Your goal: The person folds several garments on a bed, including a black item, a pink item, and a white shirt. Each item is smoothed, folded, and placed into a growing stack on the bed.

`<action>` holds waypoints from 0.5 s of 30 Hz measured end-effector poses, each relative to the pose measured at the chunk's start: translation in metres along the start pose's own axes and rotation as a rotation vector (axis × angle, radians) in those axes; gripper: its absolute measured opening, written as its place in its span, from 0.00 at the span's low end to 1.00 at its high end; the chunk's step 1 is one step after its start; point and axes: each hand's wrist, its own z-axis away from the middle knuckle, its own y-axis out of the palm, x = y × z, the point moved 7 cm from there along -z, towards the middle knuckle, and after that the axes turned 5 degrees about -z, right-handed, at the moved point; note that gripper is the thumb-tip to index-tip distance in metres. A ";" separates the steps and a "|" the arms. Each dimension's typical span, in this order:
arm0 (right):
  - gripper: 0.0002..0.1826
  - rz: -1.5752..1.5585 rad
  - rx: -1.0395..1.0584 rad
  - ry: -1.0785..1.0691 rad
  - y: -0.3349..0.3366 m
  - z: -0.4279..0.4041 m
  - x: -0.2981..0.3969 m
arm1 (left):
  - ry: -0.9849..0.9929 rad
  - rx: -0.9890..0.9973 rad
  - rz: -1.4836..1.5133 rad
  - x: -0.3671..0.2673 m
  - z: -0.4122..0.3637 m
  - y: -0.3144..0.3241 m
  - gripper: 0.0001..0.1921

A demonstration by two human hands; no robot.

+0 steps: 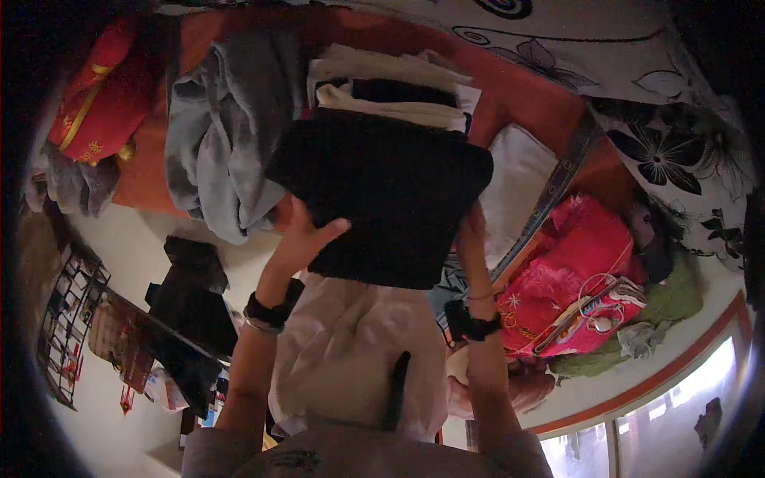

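A folded black garment is held up before me between both hands. My left hand grips its left side, the thumb lying over the cloth and the fingers passing behind it. At the opposite side my right hand holds the edge, its fingers mostly hidden by the fabric. Just beyond the garment is a stack of folded clothes in cream, white and dark tones, partly covered by it. A crumpled grey garment lies to the left, close to my left hand. Right of the black garment lies a folded white cloth.
A dark strip with ring-like marks runs beside the white cloth. Pink-red textiles with a white cord lie at right. A red and gold cloth item is far left. Floral fabric hangs or lies at upper right, above a bright window.
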 end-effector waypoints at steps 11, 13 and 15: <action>0.23 -0.487 0.111 0.223 0.000 -0.009 -0.137 | 0.082 -0.098 -0.492 0.154 -0.016 -0.041 0.24; 0.23 -0.447 0.183 0.120 0.021 -0.005 -0.104 | -0.167 -0.108 -0.183 0.191 -0.005 -0.054 0.24; 0.23 -0.386 0.230 0.006 0.024 -0.004 -0.087 | -0.280 -0.108 -0.015 0.210 -0.004 -0.051 0.24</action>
